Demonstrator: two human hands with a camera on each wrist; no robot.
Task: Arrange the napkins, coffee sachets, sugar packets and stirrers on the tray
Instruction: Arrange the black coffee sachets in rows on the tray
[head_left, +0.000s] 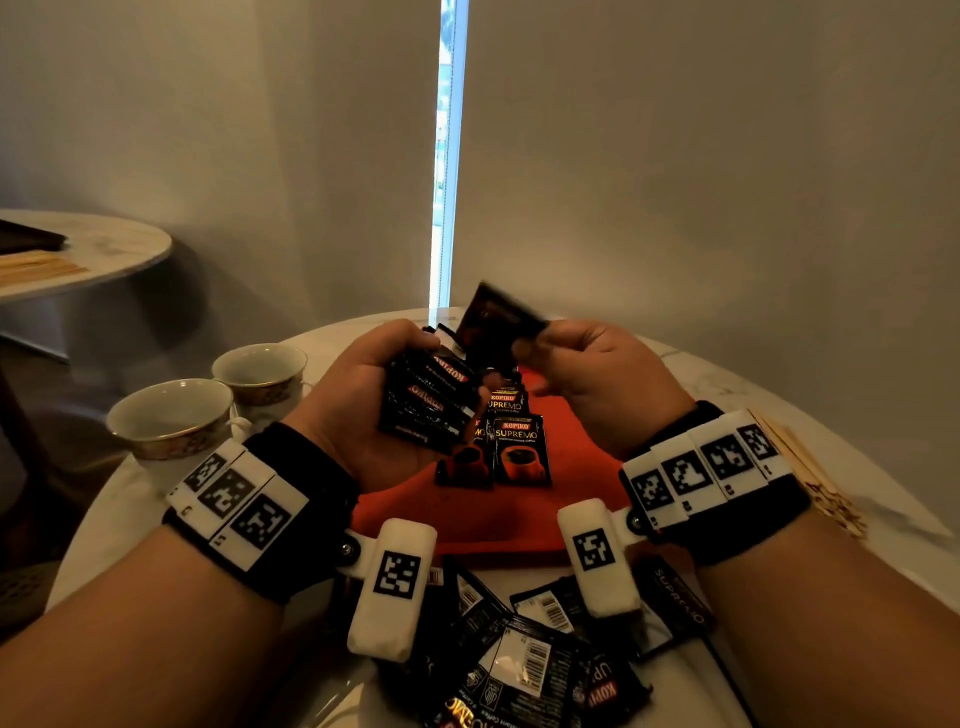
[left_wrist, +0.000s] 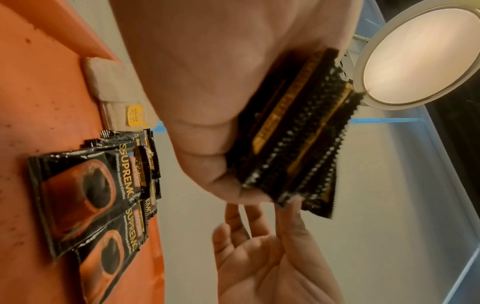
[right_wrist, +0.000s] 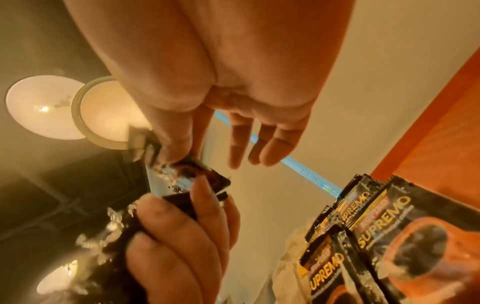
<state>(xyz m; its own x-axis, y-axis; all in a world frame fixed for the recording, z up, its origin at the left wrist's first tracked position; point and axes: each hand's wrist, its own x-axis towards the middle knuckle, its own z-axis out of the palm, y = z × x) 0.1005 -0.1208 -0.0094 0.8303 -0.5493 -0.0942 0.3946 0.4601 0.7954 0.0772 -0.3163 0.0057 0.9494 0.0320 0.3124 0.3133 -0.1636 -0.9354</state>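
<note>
From above, the left hand (head_left: 363, 395) grips a fanned stack of Kopiko coffee sachets (head_left: 431, 400), while the right hand (head_left: 592, 379) pinches a single sachet (head_left: 498, 322) by one end, raised and tilted, its long axis pointing up and away toward the window. Below and between the hands, a row of laid sachets (head_left: 509, 447) overlaps on the orange napkin (head_left: 519, 514); the right hand looks nearer the open spot, so the sachet must come down and toward the person. More loose sachets (head_left: 519, 654) lie close by on the surface (head_left: 883, 525). The left wrist view shows the fingers curled round the stack edge-on. The right wrist view shows thumb and forefinger nipping the single sachet, the other fingers (right_wrist: 262, 148) spread loose.
</note>
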